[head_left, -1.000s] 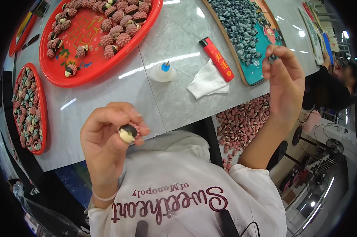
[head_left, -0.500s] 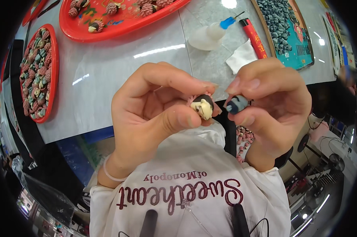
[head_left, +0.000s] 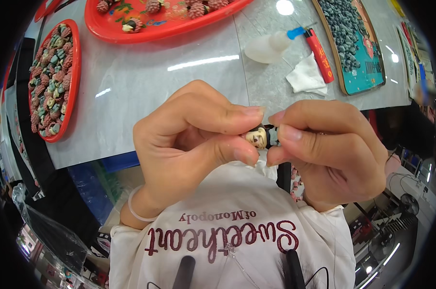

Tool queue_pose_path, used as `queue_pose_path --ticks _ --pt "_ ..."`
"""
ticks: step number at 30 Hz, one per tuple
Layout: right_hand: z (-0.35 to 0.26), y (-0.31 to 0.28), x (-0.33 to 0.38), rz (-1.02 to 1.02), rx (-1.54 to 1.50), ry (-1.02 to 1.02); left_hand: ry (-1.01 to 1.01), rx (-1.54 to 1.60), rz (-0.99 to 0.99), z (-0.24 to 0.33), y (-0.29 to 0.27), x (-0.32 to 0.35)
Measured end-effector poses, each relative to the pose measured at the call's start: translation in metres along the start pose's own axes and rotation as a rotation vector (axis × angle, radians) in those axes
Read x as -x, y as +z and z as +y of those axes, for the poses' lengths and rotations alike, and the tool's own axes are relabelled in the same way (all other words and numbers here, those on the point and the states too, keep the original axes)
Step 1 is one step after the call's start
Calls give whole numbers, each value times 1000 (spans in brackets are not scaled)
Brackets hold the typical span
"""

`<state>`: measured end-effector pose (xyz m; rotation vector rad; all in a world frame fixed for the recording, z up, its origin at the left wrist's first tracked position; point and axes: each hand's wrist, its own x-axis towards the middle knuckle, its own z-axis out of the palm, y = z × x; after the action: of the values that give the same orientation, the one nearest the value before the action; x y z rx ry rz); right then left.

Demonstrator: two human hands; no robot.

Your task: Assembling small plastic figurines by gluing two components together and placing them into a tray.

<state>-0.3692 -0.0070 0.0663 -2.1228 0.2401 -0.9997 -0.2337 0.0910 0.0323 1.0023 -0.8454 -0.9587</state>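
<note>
Between the thumb and fingers of my left hand (head_left: 179, 135) is a small figurine head (head_left: 256, 137) with a cream face and dark top. My right hand (head_left: 336, 144) pinches a small grey-blue figurine piece (head_left: 274, 137), mostly hidden behind the fingertips. The two pieces meet, or nearly so, in front of my chest; whether they are joined I cannot tell. Both hands are raised just off the table's near edge.
A large red tray (head_left: 95, 30) with several pink figurine heads lies at the back. At left stands a red oval tray (head_left: 75, 72) full of small parts. Toward the right are a squeeze bottle (head_left: 266, 49), white tissue (head_left: 304, 77), a red stick-shaped tube (head_left: 320, 58) and a teal tray (head_left: 367, 83) of grey pieces.
The head and the grey-blue piece, held apart before, have come together. My right hand has turned and moved down, its fingers now covering most of its piece. The view has shifted slightly.
</note>
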Motion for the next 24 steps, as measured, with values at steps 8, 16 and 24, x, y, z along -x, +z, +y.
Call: queue_pose_path --ticks 8,16,24 --pt "-10 12 -4 -147 236 79 -55 222 -36 8 -16 -7" --pt "12 -12 9 183 148 188 289 -1505 266 100 -145 -18" --pt "30 -23 10 343 -16 251 252 -1544 -41 113 -100 -100"
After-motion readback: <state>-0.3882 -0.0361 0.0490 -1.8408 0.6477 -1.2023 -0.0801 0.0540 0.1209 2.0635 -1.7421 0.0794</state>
